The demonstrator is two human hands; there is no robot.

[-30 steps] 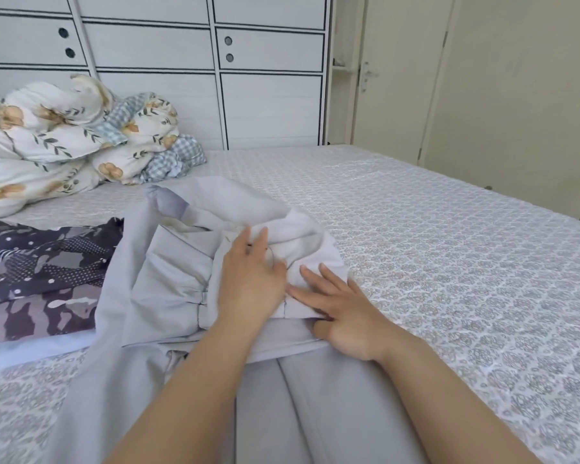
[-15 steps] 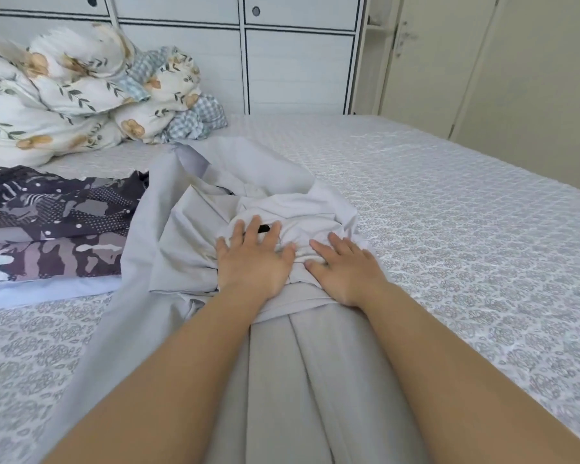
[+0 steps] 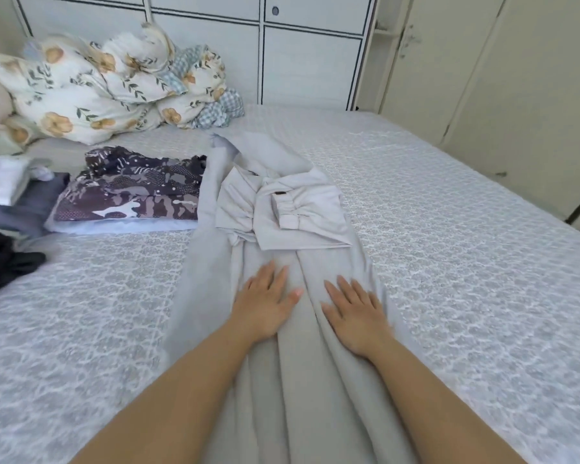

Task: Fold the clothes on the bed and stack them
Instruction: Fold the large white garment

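Head view shows our left hand (image 3: pixel 265 301) and right hand (image 3: pixel 355 313) lying flat, fingers straight and spread, side by side on the long pale grey garment (image 3: pixel 292 380), gripping nothing. Its folded upper part (image 3: pixel 292 209) lies just beyond our fingertips, on the grey patterned bed (image 3: pixel 449 262). Left of the garment, touching its edge, sits a folded stack topped by purple camouflage-print cloth (image 3: pixel 131 192). Farther back lies a bundled floral quilt (image 3: pixel 91 88) against white cabinet doors (image 3: pixel 298 61).

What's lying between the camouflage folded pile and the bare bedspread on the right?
The long grey garment, both hands flat on it, in the head view.
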